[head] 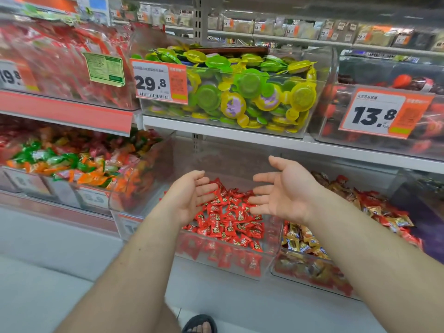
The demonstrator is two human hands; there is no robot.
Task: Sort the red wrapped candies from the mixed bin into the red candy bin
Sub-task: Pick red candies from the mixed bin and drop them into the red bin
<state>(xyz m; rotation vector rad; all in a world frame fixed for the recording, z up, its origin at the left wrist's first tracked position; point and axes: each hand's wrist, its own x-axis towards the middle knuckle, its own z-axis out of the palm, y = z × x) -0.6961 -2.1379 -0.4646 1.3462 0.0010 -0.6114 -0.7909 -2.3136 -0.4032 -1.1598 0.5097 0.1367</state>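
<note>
Over the lower shelf, both hands hovering palm-in above the red candy bin (240, 260), holding nothing: left hand (189, 198) with fingers straight and slightly spread, right hand (283, 191) likewise wide, thumb up. Between and beneath them, a loose heap of red wrapped candies (225, 219), small twist-end pieces lying every way. Just beside, to the right, the mixed bin (310, 272), with gold, blue and brown wrappers among more red ones (382, 219); the strays to be pulled out probably among those.

Likely very light, each piece; a hard sweet inside thin crinkly film, glossy and apt to slip or slide off neighbours. Not fragile. Best pinched across the firm middle between thumb and forefinger, or by a twisted end where the body sits buried; scooping risks dragging other colours along. No candy in either grip yet.
</note>
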